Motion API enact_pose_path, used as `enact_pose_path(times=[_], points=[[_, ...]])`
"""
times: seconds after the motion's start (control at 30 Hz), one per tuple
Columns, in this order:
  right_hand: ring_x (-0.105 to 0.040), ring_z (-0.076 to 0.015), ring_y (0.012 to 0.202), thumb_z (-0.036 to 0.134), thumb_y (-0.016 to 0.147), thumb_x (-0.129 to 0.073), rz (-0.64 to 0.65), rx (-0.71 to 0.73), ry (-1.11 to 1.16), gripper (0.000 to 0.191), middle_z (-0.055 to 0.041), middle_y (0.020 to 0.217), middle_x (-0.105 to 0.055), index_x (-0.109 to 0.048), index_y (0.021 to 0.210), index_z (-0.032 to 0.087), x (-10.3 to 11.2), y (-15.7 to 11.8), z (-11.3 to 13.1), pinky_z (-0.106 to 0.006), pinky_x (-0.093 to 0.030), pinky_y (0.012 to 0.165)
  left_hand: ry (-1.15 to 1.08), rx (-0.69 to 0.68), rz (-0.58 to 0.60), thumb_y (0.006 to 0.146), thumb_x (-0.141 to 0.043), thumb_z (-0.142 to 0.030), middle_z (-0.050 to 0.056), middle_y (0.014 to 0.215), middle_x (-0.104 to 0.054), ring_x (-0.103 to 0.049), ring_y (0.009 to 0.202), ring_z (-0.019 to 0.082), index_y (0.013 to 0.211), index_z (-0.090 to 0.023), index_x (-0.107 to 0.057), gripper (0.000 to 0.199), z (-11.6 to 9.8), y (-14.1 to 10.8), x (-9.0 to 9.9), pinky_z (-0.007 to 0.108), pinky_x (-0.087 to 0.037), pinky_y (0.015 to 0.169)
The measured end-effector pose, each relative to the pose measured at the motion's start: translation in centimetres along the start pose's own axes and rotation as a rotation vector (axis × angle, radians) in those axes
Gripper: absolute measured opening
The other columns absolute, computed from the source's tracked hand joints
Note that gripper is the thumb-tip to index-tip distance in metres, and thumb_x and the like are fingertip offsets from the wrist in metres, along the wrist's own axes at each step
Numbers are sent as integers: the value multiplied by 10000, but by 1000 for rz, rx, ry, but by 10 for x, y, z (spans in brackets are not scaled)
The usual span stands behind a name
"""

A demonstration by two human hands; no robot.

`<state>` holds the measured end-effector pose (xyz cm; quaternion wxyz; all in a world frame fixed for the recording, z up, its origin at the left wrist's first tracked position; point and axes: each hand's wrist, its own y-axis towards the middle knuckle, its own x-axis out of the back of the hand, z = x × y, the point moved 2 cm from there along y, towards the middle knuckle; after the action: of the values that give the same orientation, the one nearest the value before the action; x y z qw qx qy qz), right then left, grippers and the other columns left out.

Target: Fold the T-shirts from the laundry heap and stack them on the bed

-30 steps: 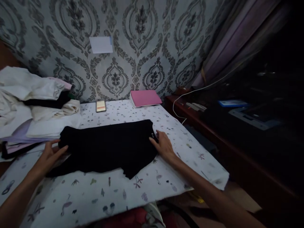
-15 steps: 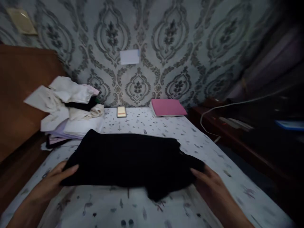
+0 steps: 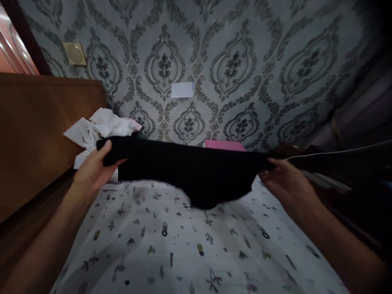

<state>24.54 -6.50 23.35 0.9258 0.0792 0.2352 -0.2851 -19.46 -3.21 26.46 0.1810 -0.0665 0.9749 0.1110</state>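
Note:
A black garment [image 3: 190,167] is stretched sideways between my two hands, raised above the bed; its exact kind does not show. My left hand [image 3: 96,165] pinches its left end, thumb on top. At the other end my right hand [image 3: 283,175] grips the cloth between thumb and fingers. The garment's lower edge hangs unevenly, dipping lowest right of the middle. Behind my left hand, a pile of white clothes [image 3: 112,122] is partly covered by the garment.
Beneath lies a bed with a white patterned sheet [image 3: 183,245]. A pink flat object [image 3: 225,145] shows behind the garment. The brown wooden headboard [image 3: 45,139] stands left, and patterned wallpaper [image 3: 208,77] covers the back. A pale cable [image 3: 339,152] runs across the dark right side.
Both hands have lifted the black garment up and away from me, and it now hangs stretched out. The view has shifted, and the small card on the bed is now hidden.

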Motion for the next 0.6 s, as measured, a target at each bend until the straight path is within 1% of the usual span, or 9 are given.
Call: enact_pose_path(times=[0.07,0.13,0.17,0.23,0.33,0.4,0.47,0.53,0.6], points=[[-589,-32,558,-41,754,-554,2,46,94,273,52,743,-608,-520,713,228,-9,2,26,-115,-468,470,-30,-149,1,872,-683,-328,6,1220,-709,-524,1340,267,1142,-242,-661,284,-18,-5,-9,488,-498,1080],[-571,-28,540,-35,745,-612,-7,87,92,313,68,726,-580,-465,702,237,-5,2,39,-110,-453,456,-12,-199,-31,863,-686,-296,-29,1179,-729,-521,1345,263,1175,-280,-655,314,-27,-14,-8,464,-515,1072],[-552,-29,519,-22,737,-639,-9,88,52,332,69,705,-563,-439,689,239,1,3,39,-110,-440,440,9,-178,-51,845,-700,-297,-39,1147,-742,-532,1335,266,1175,-296,-661,332,-27,-18,-5,444,-532,1058],[-532,-47,504,20,714,-684,24,50,-101,330,57,687,-559,-441,687,242,19,7,25,-130,-446,432,73,-62,-66,793,-742,-333,-37,1089,-762,-575,1289,284,1150,-303,-683,364,-17,-24,4,401,-577,1003],[-545,-100,525,106,662,-733,105,-59,-396,255,25,684,-595,-542,751,248,52,12,-16,-206,-467,438,205,227,-110,728,-765,-349,10,1005,-781,-675,1136,307,1063,-239,-712,357,16,-30,23,361,-644,833],[-525,-112,502,170,645,-750,158,-189,-561,232,21,640,-598,-601,811,232,75,9,-46,-217,-407,408,283,460,-131,735,-733,-323,40,972,-783,-717,1030,294,1012,-201,-716,303,46,-36,36,344,-651,740],[-518,-113,492,237,655,-747,189,-310,-666,232,27,607,-597,-632,854,208,93,0,-69,-212,-365,410,359,655,-98,761,-704,-320,59,969,-780,-730,970,274,974,-185,-719,253,75,-47,48,335,-644,701],[-576,-133,556,304,684,-742,179,-375,-718,241,9,647,-644,-652,880,196,105,-11,-82,-225,-408,466,456,763,-34,781,-695,-363,77,949,-776,-728,942,267,930,-175,-722,241,99,-58,60,335,-637,690],[-654,-172,708,378,712,-745,170,-393,-744,270,-35,781,-716,-675,897,195,111,-21,-86,-261,-485,582,569,788,34,781,-697,-449,92,856,-767,-728,874,276,864,-164,-721,298,116,-67,72,343,-630,655]])
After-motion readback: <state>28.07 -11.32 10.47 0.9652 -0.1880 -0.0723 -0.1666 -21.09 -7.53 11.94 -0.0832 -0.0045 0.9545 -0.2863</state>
